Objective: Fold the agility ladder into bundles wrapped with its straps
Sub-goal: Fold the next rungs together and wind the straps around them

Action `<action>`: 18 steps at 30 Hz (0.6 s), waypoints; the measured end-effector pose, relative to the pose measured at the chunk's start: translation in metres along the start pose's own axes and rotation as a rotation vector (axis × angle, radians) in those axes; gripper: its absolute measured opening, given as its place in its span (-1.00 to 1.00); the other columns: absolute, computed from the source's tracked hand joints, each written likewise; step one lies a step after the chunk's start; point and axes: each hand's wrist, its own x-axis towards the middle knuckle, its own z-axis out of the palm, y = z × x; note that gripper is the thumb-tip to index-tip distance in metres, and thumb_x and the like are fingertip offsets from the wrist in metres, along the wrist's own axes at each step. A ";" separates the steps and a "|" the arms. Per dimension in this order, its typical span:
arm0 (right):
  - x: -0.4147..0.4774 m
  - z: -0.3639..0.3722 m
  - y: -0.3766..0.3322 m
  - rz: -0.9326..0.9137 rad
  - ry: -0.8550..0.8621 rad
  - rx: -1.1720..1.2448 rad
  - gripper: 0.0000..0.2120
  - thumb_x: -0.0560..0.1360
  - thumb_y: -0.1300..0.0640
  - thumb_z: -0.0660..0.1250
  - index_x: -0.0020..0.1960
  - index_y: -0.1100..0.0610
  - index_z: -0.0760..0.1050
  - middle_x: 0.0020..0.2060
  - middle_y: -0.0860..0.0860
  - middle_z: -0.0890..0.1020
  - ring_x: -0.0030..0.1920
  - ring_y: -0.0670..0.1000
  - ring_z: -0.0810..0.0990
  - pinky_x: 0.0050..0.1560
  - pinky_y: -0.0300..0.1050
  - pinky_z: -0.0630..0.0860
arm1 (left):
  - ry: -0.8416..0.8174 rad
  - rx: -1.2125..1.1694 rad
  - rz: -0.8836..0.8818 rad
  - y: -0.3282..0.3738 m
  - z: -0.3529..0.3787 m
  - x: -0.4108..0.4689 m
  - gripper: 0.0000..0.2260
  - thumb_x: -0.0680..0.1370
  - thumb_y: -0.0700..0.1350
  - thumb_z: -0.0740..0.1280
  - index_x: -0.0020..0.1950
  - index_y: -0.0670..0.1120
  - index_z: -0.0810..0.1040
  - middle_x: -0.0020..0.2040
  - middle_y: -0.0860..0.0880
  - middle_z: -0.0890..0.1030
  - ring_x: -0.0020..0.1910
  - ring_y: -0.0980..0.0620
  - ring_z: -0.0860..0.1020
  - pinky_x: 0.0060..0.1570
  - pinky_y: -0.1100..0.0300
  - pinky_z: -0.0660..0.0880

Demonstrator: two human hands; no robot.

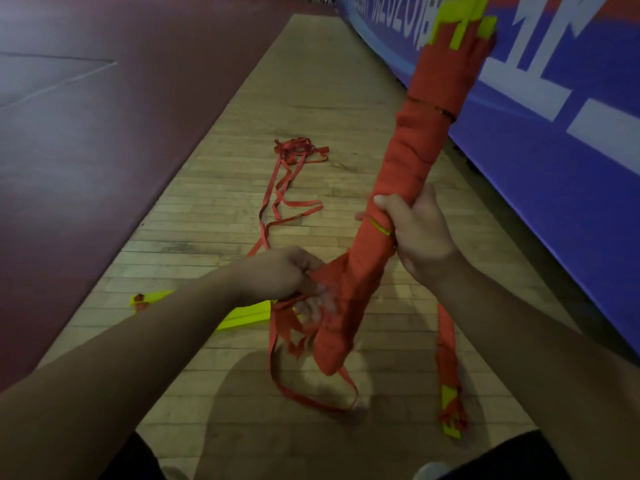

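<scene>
1. Our right hand clenches the bundle near its lower end. The bundle rises tilted above that hand, with yellow rung ends showing at the top.
2. Our left hand, below and left of the right, holds the red strap where it meets the bundle. The fingers are blurred, so this is probably a pinch.
3. Step judged: winding, with most of the bundle covered. Loose slack lies beyond the left hand.
4. Next move needs the slack drawn taut and another turn laid below the right hand.
</scene>
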 end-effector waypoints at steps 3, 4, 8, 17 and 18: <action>0.003 0.008 0.004 0.103 0.085 0.009 -0.41 0.34 0.15 0.41 0.29 0.27 0.28 0.06 0.27 0.65 -0.16 0.16 0.64 -0.16 0.16 0.63 | 0.258 -0.024 0.099 -0.001 0.008 0.010 -0.81 0.62 -0.36 0.19 -0.02 -0.28 0.61 -0.41 0.02 0.64 -0.51 0.09 0.45 -0.49 0.29 0.28; 0.003 0.010 0.004 0.154 0.080 0.034 -0.39 0.32 0.12 0.42 0.29 0.29 0.32 0.02 0.27 0.66 -0.19 0.13 0.63 -0.20 0.10 0.61 | 0.281 -0.010 0.094 0.000 0.011 0.012 -0.81 0.62 -0.35 0.20 -0.02 -0.27 0.62 -0.46 0.02 0.60 -0.54 0.10 0.41 -0.51 0.29 0.24; 0.005 0.007 0.005 0.381 -0.063 0.283 -0.77 0.56 0.00 0.28 0.10 0.14 0.43 -0.22 0.08 0.49 -0.24 0.02 0.50 -0.13 -0.03 0.48 | 0.197 0.052 0.064 0.000 0.015 0.007 -0.81 0.60 -0.37 0.21 -0.02 -0.26 0.62 -0.41 0.07 0.64 -0.54 0.16 0.45 -0.52 0.32 0.30; -0.005 0.000 0.000 0.337 -0.337 -0.017 -0.83 0.52 0.00 0.39 -0.07 0.11 0.55 -0.28 -0.02 0.57 -0.25 -0.04 0.55 -0.21 -0.08 0.50 | 0.077 0.219 0.019 -0.004 -0.002 0.001 -0.73 0.48 -0.01 0.38 -0.17 -0.24 0.61 -0.30 -0.28 0.64 -0.48 -0.02 0.39 -0.45 0.21 0.27; -0.008 0.003 0.000 0.297 -0.380 -0.062 -0.85 0.48 0.00 0.43 -0.13 0.07 0.57 -0.32 -0.05 0.57 -0.28 -0.07 0.55 -0.22 -0.12 0.48 | 0.088 0.264 0.013 -0.004 0.001 0.001 -0.71 0.51 0.01 0.40 -0.16 -0.23 0.61 -0.30 -0.22 0.64 -0.46 0.01 0.41 -0.45 0.22 0.29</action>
